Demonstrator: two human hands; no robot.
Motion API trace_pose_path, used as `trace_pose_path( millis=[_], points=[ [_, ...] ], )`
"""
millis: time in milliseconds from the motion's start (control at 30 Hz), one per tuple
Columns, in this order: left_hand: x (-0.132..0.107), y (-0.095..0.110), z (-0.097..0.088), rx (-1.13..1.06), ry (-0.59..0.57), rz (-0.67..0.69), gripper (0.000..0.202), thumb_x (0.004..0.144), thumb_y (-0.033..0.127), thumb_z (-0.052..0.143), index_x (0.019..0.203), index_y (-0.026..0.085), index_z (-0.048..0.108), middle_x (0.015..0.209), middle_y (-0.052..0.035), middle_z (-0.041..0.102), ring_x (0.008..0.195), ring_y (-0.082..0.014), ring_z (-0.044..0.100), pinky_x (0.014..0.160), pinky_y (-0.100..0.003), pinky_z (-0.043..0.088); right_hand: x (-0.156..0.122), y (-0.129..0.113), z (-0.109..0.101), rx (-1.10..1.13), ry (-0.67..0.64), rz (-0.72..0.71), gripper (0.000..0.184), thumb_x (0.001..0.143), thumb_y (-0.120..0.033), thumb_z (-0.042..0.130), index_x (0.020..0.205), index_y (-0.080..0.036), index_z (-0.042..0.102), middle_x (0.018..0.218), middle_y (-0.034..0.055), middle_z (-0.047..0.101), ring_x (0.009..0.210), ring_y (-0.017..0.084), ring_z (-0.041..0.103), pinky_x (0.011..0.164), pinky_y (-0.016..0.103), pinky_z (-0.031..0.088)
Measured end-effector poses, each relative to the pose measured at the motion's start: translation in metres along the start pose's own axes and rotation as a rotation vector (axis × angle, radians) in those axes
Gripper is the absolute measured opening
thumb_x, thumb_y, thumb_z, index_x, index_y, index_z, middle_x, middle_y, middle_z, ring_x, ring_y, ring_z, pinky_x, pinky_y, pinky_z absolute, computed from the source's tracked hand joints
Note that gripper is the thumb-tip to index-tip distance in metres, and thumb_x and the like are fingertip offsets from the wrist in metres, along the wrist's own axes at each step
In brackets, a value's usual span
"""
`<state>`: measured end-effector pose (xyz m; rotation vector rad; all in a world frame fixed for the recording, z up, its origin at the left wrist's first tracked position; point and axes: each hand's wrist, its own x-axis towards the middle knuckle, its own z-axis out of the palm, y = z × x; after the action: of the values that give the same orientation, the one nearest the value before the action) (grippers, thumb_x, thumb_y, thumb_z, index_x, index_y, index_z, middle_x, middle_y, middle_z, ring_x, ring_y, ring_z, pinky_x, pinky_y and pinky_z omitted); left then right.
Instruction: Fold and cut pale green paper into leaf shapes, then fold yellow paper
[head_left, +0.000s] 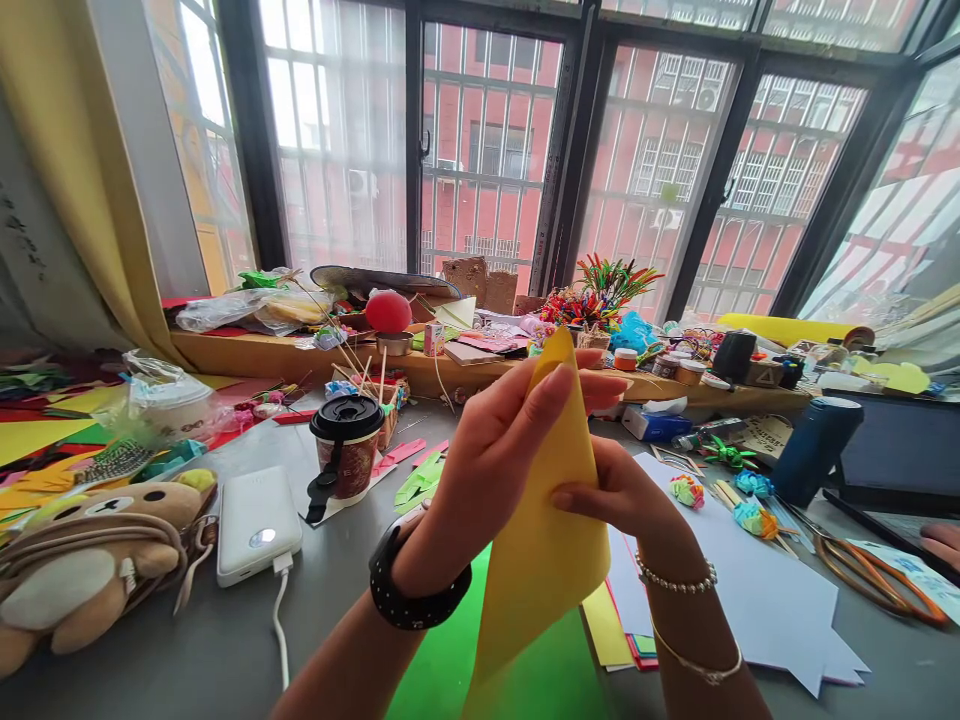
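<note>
A sheet of yellow paper point(540, 560), bent over into a pointed fold at the top, is held up in front of me. My left hand point(495, 450) grips it near the peak, thumb on the near face and fingers behind. Lower on the right side, my right hand point(615, 490) pinches the paper, its thumb on the near face and the other fingers behind. Beneath the yellow paper a green sheet point(435, 660) lies on the grey table point(337, 610).
White paper sheets point(750, 590) lie at right, near brown-handled scissors point(877, 580) and a dark blue bottle point(817, 450). Left are a lidded coffee cup point(346, 450), a cabled white power bank point(259, 525) and a plush bear point(90, 560). Another person's hand point(943, 545) shows at the right edge.
</note>
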<state>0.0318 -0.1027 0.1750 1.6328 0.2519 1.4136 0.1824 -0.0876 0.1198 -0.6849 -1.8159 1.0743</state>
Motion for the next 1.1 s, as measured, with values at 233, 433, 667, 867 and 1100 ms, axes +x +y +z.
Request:
trace_pose_path(
  millis=[233, 433, 667, 867, 1100],
  points=[
    [-0.002, -0.001, 0.001, 0.024, 0.010, 0.000, 0.028, 0.082, 0.032, 0.044, 0.098, 0.016, 0.061, 0.101, -0.0081, 0.064, 0.096, -0.0214, 0.058, 0.082, -0.032, 0.049, -0.001, 0.000, -0.001, -0.031, 0.028, 0.016, 0.020, 0.067, -0.024, 0.065, 0.084, -0.018, 0.057, 0.075, -0.0005, 0.059, 0.064, 0.012, 0.056, 0.051, 0.021, 0.046],
    [0.000, -0.003, -0.004, -0.025, -0.009, -0.035, 0.035, 0.082, 0.035, 0.043, 0.108, 0.016, 0.056, 0.101, -0.0091, 0.064, 0.094, -0.0219, 0.059, 0.079, -0.032, 0.050, -0.003, -0.007, 0.003, -0.011, 0.088, 0.075, 0.021, 0.066, -0.025, 0.065, 0.085, -0.018, 0.058, 0.075, -0.0006, 0.061, 0.064, 0.013, 0.058, 0.051, 0.021, 0.047],
    [0.003, -0.011, -0.023, 0.140, 0.070, -0.042, 0.029, 0.073, 0.033, 0.058, 0.096, 0.016, 0.063, 0.091, -0.0066, 0.067, 0.079, -0.0174, 0.062, 0.064, -0.024, 0.050, -0.004, -0.015, 0.005, 0.083, 0.182, 0.146, 0.024, 0.066, -0.026, 0.066, 0.089, -0.020, 0.058, 0.079, -0.0010, 0.063, 0.067, 0.014, 0.061, 0.055, 0.022, 0.050],
    [0.007, -0.008, -0.031, 0.414, 0.199, -0.035, 0.026, 0.068, 0.036, 0.060, 0.081, 0.015, 0.069, 0.074, -0.0034, 0.069, 0.064, -0.0143, 0.060, 0.051, -0.019, 0.046, -0.004, -0.013, 0.007, 0.135, 0.129, 0.196, 0.035, 0.064, -0.032, 0.067, 0.095, -0.019, 0.056, 0.085, 0.0023, 0.064, 0.072, 0.017, 0.061, 0.058, 0.026, 0.051],
    [0.018, -0.010, -0.040, 0.494, 0.028, -0.180, 0.028, 0.069, 0.040, 0.058, 0.076, 0.015, 0.070, 0.067, -0.0020, 0.067, 0.058, -0.0124, 0.058, 0.048, -0.018, 0.044, -0.001, -0.010, 0.010, 0.225, 0.005, 0.172, 0.046, 0.060, -0.034, 0.069, 0.099, -0.016, 0.054, 0.092, 0.0057, 0.064, 0.081, 0.019, 0.061, 0.067, 0.030, 0.051]
  ],
)
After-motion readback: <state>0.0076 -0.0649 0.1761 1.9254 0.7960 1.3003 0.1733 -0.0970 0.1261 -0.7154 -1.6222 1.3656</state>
